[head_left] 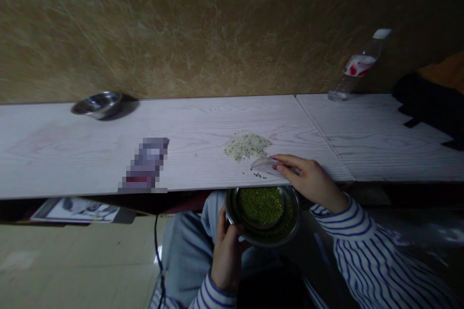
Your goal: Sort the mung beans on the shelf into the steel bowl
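Note:
My left hand [228,246] grips the rim of a metal bowl [295,217], thumb over the edge, just below the table's front edge. Green beans [261,205], small and round, lie inside this bowl. In my right hand [308,176] is a thin, see-through, mesh-like scoop [263,165], held low over the tabletop; its exact kind is hard to make out. Directly behind the scoop spreads a pile of white grains mixed with green beans [248,146]. A few loose beans [258,174] lie between the scoop and the table edge.
A second metal bowl [97,105] stands by the wall at the left. Nearer the front is a pixelated flat item [147,164]. On the right are a clear plastic bottle [357,67] and dark cloth [427,101]. A cable [157,246] hangs below the white table [195,125].

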